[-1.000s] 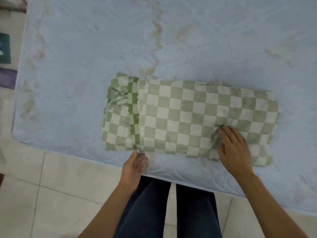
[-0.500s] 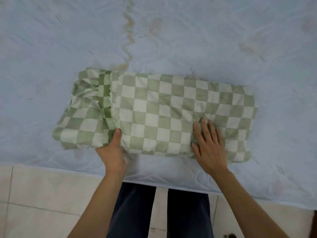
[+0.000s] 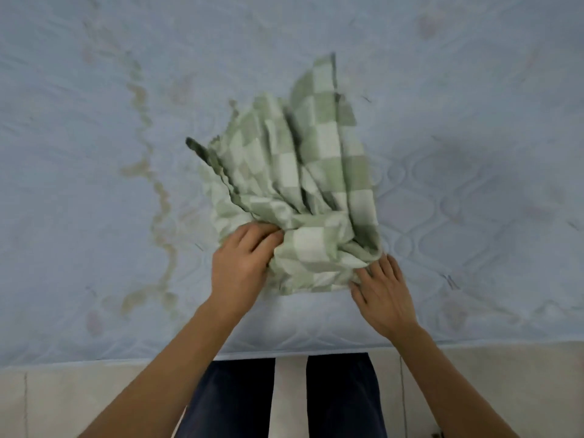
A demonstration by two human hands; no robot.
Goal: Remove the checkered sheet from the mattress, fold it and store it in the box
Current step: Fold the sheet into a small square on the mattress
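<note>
At the near edge of the mattress [image 3: 316, 327], my left hand [image 3: 243, 263] grips the bunched near end of the checkered sheet [image 3: 300, 184], fingers curled into the cloth, presumably to carry the fold over. My right hand [image 3: 382, 295] lies spread, fingertips touching the sheet's near corner, likely to anchor it. Beyond, the layers fan upward, blurred. No box is in view.

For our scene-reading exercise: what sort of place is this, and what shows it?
Probably a bedroom: a bare, stained quilted mattress, a checkered sheet being handled on it, and a tiled floor beside the mattress.
</note>
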